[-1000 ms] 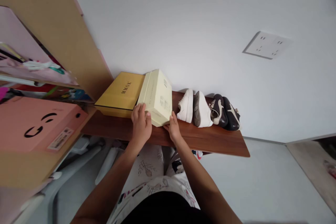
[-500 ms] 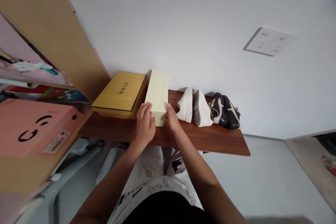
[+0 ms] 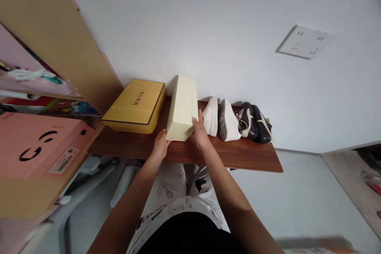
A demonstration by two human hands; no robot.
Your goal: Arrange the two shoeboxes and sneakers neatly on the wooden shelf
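A long cream box (image 3: 183, 105), tilted, is held between my two hands over the brown wooden shelf board (image 3: 238, 155). My left hand (image 3: 160, 143) grips its near left bottom corner, fingertips partly under it. My right hand (image 3: 201, 131) is closed on its near right side, the thumb on the edge and fingers along the side. To the left lies a yellow shoe box (image 3: 138, 103) with black lettering, a gap away from the cream box. Just right of my right hand stands a pair of white sneakers (image 3: 212, 117).
A pair of dark brown sneakers (image 3: 247, 122) stands farther right on the board. A pink box (image 3: 38, 143) sits on a shelf unit at the left. Behind the board rises a pale wall (image 3: 226, 35) with a socket plate (image 3: 303, 43).
The cream box has shifted right, away from the yellow box, and tipped. My left hand has dropped from its top edge to its lower corner; my right hand has moved slightly right.
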